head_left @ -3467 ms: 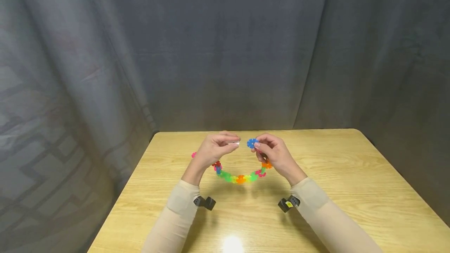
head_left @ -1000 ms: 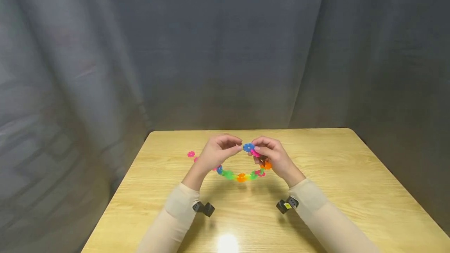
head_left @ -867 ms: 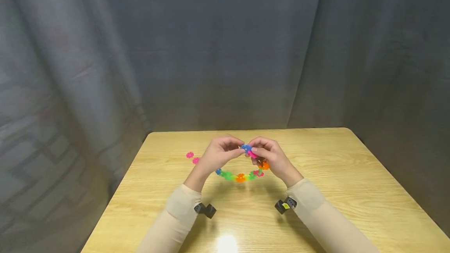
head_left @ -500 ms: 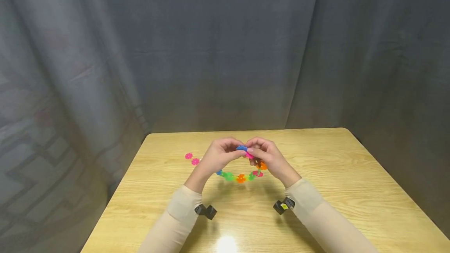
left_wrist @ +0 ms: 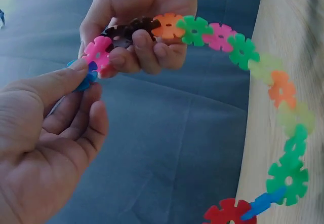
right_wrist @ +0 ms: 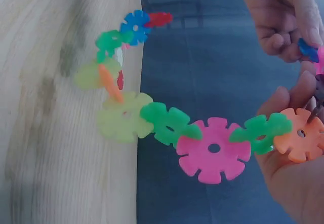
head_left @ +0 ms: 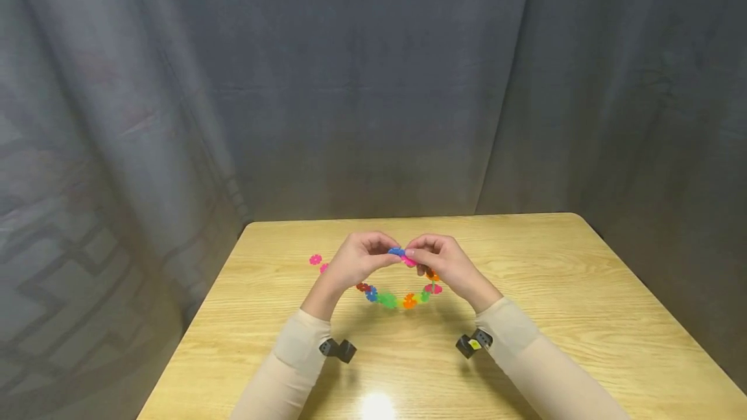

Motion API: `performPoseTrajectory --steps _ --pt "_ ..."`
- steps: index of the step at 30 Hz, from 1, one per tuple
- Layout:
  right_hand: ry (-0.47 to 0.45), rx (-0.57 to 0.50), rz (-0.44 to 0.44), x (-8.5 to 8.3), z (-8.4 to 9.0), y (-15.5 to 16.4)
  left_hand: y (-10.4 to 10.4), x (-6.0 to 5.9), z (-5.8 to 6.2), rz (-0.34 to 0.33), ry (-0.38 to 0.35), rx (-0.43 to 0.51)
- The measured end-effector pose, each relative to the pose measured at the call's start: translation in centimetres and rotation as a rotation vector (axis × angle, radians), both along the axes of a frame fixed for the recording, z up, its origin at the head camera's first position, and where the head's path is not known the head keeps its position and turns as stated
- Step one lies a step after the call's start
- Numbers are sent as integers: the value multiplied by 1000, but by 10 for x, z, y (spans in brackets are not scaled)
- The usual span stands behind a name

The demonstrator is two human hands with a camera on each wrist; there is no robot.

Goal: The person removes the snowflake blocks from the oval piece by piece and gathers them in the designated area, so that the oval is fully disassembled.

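Note:
A hanging chain of coloured notched snowflake discs [right_wrist: 213,149] curves between my hands and sags below them. My left hand [head_left: 362,261] pinches the blue disc [left_wrist: 87,81] between thumb and fingers. Against it sits the pink disc [left_wrist: 99,54], which my right hand [head_left: 446,261] grips by the chain's end. In the left wrist view, dark discs [left_wrist: 132,33] run along the right fingers, followed by an orange disc [left_wrist: 169,26]. Green, pink, yellow and orange discs make up the drooping middle, then a blue and a red disc [left_wrist: 229,213]. Where blue and pink meet, the joint is partly covered by fingertips.
Two loose pink discs [head_left: 316,259] lie on the wooden table [head_left: 583,316] left of my left hand. Grey curtains [head_left: 373,96] stand behind the table and along both sides. Each wrist wears a black camera [head_left: 347,350].
The blue disc, first held by my right hand alone, is now between both hands, with my left fingers on it. The hands have come together, and the blue disc has shifted slightly left and down.

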State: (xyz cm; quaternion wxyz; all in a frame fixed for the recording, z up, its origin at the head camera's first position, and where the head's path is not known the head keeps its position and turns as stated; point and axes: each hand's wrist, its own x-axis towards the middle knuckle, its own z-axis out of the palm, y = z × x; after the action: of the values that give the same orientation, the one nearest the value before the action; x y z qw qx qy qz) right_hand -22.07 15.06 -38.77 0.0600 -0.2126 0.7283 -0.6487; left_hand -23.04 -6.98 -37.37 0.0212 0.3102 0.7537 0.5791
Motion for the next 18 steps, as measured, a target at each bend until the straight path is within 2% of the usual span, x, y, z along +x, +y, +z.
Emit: performPoseTrajectory --steps 10,18 --pt "-5 -34 32 1 -4 0 -1 0 -5 21 22 -64" --pt "-21 -48 34 3 0 -2 -4 0 -5 -3 24 -58"
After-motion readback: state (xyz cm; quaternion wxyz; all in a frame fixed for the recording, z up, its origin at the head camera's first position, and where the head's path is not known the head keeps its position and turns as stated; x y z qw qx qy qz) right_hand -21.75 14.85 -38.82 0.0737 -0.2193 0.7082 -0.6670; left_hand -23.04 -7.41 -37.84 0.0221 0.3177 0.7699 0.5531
